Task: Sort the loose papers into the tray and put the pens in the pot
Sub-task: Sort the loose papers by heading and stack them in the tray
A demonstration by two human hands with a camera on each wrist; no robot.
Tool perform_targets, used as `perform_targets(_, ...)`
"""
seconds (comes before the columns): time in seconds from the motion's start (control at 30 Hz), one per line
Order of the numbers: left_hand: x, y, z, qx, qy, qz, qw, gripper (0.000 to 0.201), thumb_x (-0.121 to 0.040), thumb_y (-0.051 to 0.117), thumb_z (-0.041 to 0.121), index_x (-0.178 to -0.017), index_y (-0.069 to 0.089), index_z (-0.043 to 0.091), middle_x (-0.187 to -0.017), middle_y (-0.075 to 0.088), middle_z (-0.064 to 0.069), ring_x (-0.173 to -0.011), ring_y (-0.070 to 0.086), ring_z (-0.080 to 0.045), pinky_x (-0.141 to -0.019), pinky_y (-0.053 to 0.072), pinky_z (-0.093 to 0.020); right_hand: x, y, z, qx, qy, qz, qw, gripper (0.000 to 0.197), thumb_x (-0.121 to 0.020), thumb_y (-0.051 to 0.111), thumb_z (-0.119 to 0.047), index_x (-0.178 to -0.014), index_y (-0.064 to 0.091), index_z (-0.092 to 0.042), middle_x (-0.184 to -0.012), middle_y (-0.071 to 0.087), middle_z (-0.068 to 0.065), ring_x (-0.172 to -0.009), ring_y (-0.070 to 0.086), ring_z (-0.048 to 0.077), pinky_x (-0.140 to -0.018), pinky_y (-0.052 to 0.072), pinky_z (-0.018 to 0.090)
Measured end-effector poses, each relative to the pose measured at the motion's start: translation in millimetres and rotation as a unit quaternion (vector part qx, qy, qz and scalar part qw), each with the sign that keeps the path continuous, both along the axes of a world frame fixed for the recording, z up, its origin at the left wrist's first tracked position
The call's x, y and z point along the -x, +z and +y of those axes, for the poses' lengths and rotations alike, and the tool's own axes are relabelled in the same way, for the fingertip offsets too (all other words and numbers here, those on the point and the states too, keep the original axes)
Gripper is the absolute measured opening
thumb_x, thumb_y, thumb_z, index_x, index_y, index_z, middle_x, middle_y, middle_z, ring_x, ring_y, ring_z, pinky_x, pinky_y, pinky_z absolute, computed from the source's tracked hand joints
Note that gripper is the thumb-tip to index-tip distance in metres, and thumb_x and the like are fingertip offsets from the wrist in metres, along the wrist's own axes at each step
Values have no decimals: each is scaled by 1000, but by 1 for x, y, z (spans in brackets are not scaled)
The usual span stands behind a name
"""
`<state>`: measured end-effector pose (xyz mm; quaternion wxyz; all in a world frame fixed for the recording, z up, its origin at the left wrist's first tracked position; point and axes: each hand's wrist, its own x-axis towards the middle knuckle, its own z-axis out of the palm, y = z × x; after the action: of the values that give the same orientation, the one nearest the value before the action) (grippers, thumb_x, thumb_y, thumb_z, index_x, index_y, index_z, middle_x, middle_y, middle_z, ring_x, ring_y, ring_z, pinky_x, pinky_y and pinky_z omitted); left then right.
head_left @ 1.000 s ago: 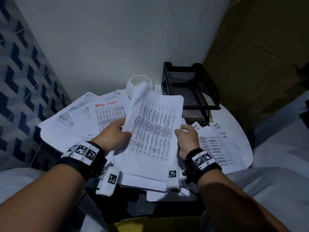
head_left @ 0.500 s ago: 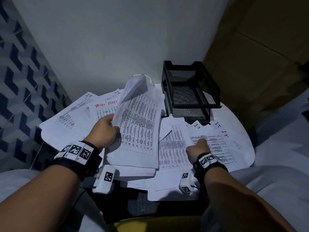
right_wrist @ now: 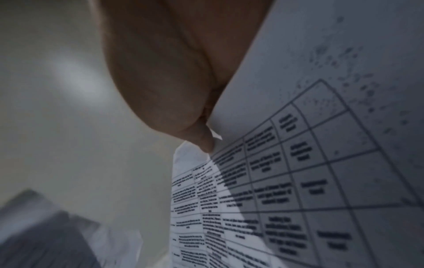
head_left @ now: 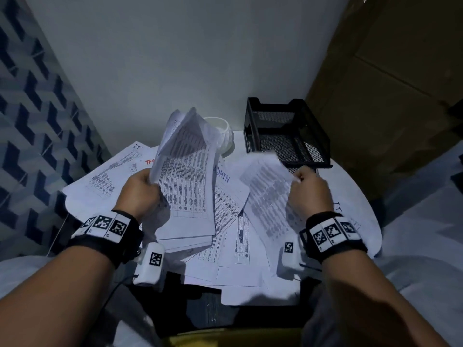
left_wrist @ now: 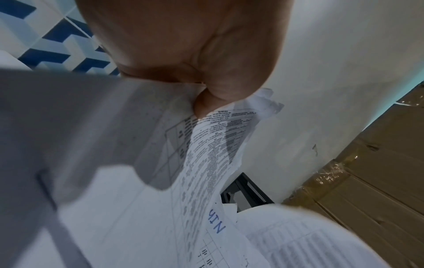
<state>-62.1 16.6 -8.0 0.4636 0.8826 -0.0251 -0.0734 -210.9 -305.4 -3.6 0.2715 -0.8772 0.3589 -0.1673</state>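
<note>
- My left hand [head_left: 140,194] grips a sheaf of printed sheets [head_left: 186,176] by its left edge, thumb on the front and the other fingers behind; the sheaf stands tilted up off the tabletop [head_left: 348,186], its far end curling over.
- In the left wrist view the thumb [left_wrist: 206,103] pinches into the fold of that sheaf, and the paper there is creased.
- My right hand [head_left: 309,194] pinches a single printed page [head_left: 265,186] at its far right corner and holds it lifted, slanting down toward the near left. The page is motion-blurred in the head view.
- In the right wrist view the fingertips [right_wrist: 201,139] close on the page's edge; its printed table grid is readable as lines, but the words are too soft to read.
- Loose papers [head_left: 233,246] cover most of the tabletop between and under my hands, overlapping at many angles, some hanging over the near edge. One sheet between the two lifted ones carries blue handwriting.
- More sheets [head_left: 107,176] lie fanned to the left, one with red writing partly hidden by the sheaf.
- The black mesh tray [head_left: 288,131] sits at the far right of the tabletop, just beyond my right hand; I see no paper in it.
- The white pot [head_left: 223,136] stands at the far edge, left of the tray, partly hidden behind the raised sheaf.
- I cannot make out any pens.
</note>
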Motion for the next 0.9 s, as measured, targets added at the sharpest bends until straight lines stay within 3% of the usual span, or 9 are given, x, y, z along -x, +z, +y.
perform_targets(0.13, 0, 2, 1, 9, 5, 12, 1000, 22, -90, 49, 2, -89, 62, 20, -85, 67, -12, -89, 64, -39, -81, 54, -49, 6, 33, -13, -49, -9, -144, 988, 14, -98, 51, -12, -95, 61, -21, -84, 65, 2, -71, 61, 18, -62, 48, 28)
perform_targets(0.3, 9, 7, -10, 62, -18, 36, 997, 23, -91, 49, 0, -95, 65, 16, -84, 70, -18, -76, 69, -38, -71, 60, -50, 0, 35, -12, -228, -41, -257, 938, 14, -95, 60, -9, -106, 69, -11, -92, 73, 3, -71, 64, 12, -67, 50, 25)
perform_targets(0.47, 25, 12, -27, 147, -76, 78, 983, 29, -93, 46, -6, -98, 68, 12, -70, 73, 0, -57, 64, -15, -48, 47, -20, -13, 1, 15, -369, -45, -228, 900, 10, -92, 62, -3, -93, 68, -10, -75, 67, 4, -59, 58, 17, -50, 46, 20)
perform_targets(0.57, 28, 8, -30, 194, -84, 115, 971, 30, -94, 46, 1, -107, 72, 9, -94, 77, -22, -78, 72, -36, -71, 58, -39, -21, -27, 34, -416, -47, -214, 883, 6, -87, 66, -12, -85, 63, -16, -74, 53, 8, -67, 47, 20, -63, 42, 28)
perform_targets(0.63, 31, 8, -31, 211, -77, 125, 966, 28, -100, 47, 16, -109, 73, 11, -103, 76, -23, -86, 71, -48, -87, 58, -55, -25, -38, 44, -448, -54, -209, 867, 6, -83, 66, -15, -83, 61, -18, -78, 51, 8, -71, 45, 21, -68, 41, 35)
perform_targets(0.7, 34, 10, -35, 225, -54, 132, 964, 39, -101, 47, 41, -100, 71, 11, -92, 72, -20, -68, 62, -39, -77, 53, -45, -29, -46, 49, -470, -49, -208, 856, 12, -90, 64, -10, -81, 59, -16, -73, 51, 8, -64, 44, 19, -64, 40, 31)
perform_targets(0.77, 34, 12, -37, 255, -35, 138, 956, 42, -101, 47, 50, -95, 68, 14, -86, 67, -11, -75, 61, -24, -79, 48, -35, -32, -50, 54, -468, -44, -209, 858, 9, -92, 63, -6, -88, 62, -14, -75, 60, 10, -62, 51, 19, -62, 44, 29)
perform_targets(0.83, 29, 10, -36, 211, -63, 115, 969, 36, -95, 55, 49, -92, 65, 15, -85, 64, -7, -82, 58, -24, -80, 44, -36, -34, -51, 58, -461, -46, -213, 860, 9, -92, 63, -3, -95, 62, -11, -77, 67, 9, -56, 57, 15, -55, 49, 26)
perform_targets(0.9, 26, 8, -32, 133, -97, 77, 983, 18, -95, 55, 28, -102, 67, 16, -89, 70, -12, -80, 61, -28, -75, 46, -37, -39, -55, 58, -462, -52, -214, 859, 12, -91, 64, -3, -95, 60, -12, -75, 66, 9, -53, 57, 15, -51, 50, 26)
